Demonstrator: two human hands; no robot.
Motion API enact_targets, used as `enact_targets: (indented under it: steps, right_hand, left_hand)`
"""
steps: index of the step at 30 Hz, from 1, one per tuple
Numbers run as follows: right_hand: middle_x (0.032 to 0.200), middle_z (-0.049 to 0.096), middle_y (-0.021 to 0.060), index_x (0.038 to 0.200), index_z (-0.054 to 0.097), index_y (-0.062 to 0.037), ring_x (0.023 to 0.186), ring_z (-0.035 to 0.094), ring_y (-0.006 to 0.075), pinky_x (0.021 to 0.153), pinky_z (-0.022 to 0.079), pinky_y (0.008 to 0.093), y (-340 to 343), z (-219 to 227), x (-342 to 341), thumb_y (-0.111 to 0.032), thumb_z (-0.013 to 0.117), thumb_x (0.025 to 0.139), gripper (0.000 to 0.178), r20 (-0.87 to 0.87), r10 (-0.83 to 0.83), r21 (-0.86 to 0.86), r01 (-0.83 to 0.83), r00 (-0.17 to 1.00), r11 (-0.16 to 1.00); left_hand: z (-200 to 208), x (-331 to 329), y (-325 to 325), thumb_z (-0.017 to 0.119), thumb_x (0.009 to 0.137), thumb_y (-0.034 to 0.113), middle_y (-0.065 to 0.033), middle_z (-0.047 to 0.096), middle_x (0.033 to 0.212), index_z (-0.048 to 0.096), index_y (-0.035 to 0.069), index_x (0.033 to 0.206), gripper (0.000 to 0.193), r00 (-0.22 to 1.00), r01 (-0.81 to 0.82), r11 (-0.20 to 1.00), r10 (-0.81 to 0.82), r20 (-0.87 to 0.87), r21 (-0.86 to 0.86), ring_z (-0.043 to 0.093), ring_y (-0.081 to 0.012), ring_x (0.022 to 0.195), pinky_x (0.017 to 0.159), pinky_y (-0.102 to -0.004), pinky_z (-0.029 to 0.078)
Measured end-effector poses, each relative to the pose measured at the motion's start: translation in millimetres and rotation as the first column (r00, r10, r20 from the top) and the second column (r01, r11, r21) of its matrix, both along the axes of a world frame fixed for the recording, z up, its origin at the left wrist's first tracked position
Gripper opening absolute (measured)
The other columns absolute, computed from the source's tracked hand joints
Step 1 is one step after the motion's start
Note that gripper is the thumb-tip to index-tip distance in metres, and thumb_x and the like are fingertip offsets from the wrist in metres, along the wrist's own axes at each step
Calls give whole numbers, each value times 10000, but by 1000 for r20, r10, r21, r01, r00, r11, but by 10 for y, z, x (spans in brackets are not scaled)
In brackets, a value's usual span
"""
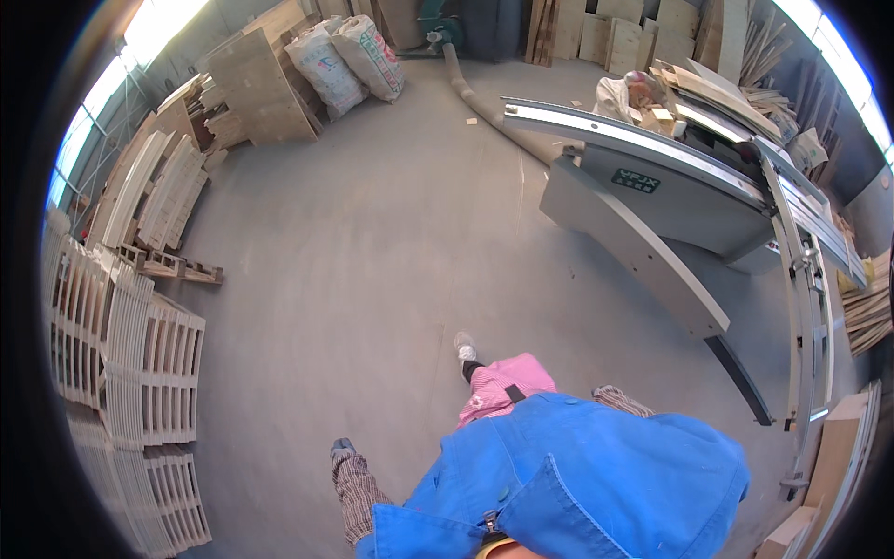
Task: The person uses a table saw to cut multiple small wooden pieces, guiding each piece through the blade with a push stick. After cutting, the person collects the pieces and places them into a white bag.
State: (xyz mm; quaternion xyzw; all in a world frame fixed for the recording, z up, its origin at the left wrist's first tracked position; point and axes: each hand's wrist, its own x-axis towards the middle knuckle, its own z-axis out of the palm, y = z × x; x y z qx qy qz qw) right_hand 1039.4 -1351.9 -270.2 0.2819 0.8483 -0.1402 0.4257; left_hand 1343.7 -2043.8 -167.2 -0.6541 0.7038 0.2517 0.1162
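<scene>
My left hand (pixel 343 446), in what looks like a dark grey glove, hangs low at my left side, beyond a brown striped sleeve (pixel 358 489). It is small and its fingers do not show clearly. On the right, another striped sleeve (pixel 624 402) sticks out past my blue jacket (pixel 577 466); whether its far end shows any of my right hand I cannot make out. Nothing is visibly held. A pink cloth like an apron (pixel 517 377) hangs below the jacket, and one light shoe (pixel 465 346) is on the grey floor (pixel 372 252).
To my right stands a grey sliding-table machine (pixel 643 242) with metal rails (pixel 633 140). Stacked slatted wooden frames (pixel 168 373) line the left, near a pallet (pixel 182 268). Boards (pixel 261 88), full sacks (pixel 368 61) and a hose (pixel 456 79) are farther off.
</scene>
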Motion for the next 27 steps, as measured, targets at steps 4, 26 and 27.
enact_targets:
  steps: [4, 26, 27]
  right_hand:
    - [1321, 625, 211, 1303, 650, -89, 1281, 552, 391, 1077, 425, 467, -1004, -225, -1408, -458, 561, 888, 563, -5, 46, 45, -46, 999, 998]
    - [794, 673, -2, 991, 745, -93, 671, 592, 92, 615, 481, 252, -5252, 1195, -6973, -292, 648, 910, 236, -240, -786, -843, 279, 569, 460]
    - [791, 671, -2, 988, 745, -94, 666, 589, 92, 612, 479, 251, -5274, 1258, -7122, -293, 646, 911, 235, -262, -805, -835, 293, 532, 465]
  left_hand:
    - [24, -929, -268, 523, 1016, 316, -189, 654, 1267, 643, 13, 1208, 378, 984, 177, 983, -179, 24, 54, 643, -312, 1135, 948, -421, 534]
    - [38, -7164, -3682, 486, 1028, 329, -207, 672, 1226, 641, -4, 1212, 411, 677, 703, 686, -726, 118, 189, 643, -355, 1137, 939, -444, 528]
    - [76, -7617, -3957, 484, 1029, 330, -208, 673, 1224, 641, -5, 1212, 413, 665, 718, 677, -736, 127, 161, 643, -357, 1137, 939, -445, 528]
